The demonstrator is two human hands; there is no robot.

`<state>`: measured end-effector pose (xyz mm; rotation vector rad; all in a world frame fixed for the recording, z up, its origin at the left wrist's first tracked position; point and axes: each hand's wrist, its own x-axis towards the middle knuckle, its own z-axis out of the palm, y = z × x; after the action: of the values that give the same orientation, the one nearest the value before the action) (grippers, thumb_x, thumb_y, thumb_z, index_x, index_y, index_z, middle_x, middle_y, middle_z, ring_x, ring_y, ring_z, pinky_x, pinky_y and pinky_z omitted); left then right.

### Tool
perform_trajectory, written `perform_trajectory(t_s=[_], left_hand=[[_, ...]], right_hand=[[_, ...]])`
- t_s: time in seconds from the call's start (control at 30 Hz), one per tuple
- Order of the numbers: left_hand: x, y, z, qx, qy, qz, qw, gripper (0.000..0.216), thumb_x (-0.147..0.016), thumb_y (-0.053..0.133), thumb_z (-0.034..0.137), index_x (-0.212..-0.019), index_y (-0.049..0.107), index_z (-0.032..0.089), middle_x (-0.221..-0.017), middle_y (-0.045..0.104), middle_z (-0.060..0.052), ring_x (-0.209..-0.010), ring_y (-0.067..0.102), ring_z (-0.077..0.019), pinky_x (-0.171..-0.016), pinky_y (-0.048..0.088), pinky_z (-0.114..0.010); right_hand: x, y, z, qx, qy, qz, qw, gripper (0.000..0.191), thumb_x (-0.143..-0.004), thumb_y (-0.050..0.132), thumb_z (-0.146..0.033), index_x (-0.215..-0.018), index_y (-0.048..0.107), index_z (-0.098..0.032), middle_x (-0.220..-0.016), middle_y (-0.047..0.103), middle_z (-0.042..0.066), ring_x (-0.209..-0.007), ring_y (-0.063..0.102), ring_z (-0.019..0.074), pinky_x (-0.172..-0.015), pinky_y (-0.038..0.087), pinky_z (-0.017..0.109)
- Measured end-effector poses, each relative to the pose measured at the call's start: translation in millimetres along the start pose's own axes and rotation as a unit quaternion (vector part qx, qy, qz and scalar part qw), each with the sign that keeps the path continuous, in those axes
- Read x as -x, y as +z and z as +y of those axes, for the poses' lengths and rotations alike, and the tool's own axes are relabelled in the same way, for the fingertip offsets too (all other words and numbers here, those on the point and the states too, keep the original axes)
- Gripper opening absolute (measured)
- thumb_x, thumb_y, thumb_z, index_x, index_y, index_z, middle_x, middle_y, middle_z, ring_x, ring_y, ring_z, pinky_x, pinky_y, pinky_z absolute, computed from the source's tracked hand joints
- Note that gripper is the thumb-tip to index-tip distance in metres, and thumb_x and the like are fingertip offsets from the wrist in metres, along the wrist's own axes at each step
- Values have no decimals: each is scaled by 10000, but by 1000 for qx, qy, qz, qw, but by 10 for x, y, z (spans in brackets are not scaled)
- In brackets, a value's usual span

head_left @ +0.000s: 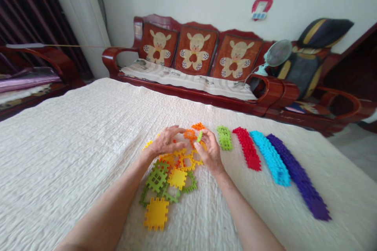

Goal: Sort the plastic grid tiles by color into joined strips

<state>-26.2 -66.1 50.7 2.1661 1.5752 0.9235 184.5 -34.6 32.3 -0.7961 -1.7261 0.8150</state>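
Note:
Between the thumb and fingers of my right hand (pixel 210 153) is a small light green plastic tile (pixel 199 137), seen nearly edge-on. My left hand (pixel 167 141) hovers over the loose pile with fingers spread and nothing visible in them. Beneath and between both hands lie notched interlocking tiles: orange tiles (pixel 190 134), a yellow frame tile (pixel 187 162), a solid yellow tile (pixel 177 178) and a green lattice tile (pixel 157 176). Closest to me lies another solid yellow tile (pixel 156 214). My left hand hides part of the pile.
On the right, overlapping tiles form rows by colour: light green (pixel 224 138), red (pixel 247 149), light blue (pixel 271 158) and purple (pixel 299 176). All lie on a white quilted cover (pixel 88 125). Beyond its far edge stands a wooden sofa (pixel 182 90) with cushions and a small fan (pixel 278 53).

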Motion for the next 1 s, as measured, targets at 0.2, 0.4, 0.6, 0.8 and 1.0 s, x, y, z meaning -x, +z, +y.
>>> perform_trajectory(t_s=[0.2,0.4,0.6,0.8,1.0], left_hand=[[20,18,-366,-30,-157,181,970,374,-841,460,395,-1072,682,203,-1062,722,-65,-954,668,-217,-925,497,-344],[11,-12,-526,-11,-236,245,940,374,-816,479,401,-1068,700,233,-959,751,-27,-784,682,-191,-819,523,-303],[-1,-45,-576,-10,-226,275,935,367,-808,478,391,-1035,706,215,-908,754,-41,-903,691,-215,-858,510,-310],[-6,-55,-573,-10,-216,289,933,355,-795,490,378,-1007,717,206,-859,752,-40,-871,694,-213,-842,513,-305],[4,-77,-628,6,-225,296,928,379,-786,484,379,-1014,722,193,-870,749,-50,-854,691,-213,-841,507,-317]], right_hand=[[-61,-282,162,282,-64,127,949,438,-759,600,-293,-1172,509,-179,-1146,530,142,-1123,500,280,-974,440,470],[-25,-609,403,395,16,210,894,442,-717,609,-316,-1125,518,-174,-1069,515,140,-1056,490,323,-905,415,485],[38,-631,558,435,35,227,870,369,-669,629,-319,-1003,533,-195,-938,494,89,-904,508,295,-785,422,418],[31,-626,605,455,45,219,862,370,-646,635,-300,-992,552,-197,-930,491,85,-863,509,285,-745,419,397],[16,-610,530,448,65,215,866,442,-636,659,-327,-1042,560,-183,-997,497,118,-941,494,326,-812,411,454]])
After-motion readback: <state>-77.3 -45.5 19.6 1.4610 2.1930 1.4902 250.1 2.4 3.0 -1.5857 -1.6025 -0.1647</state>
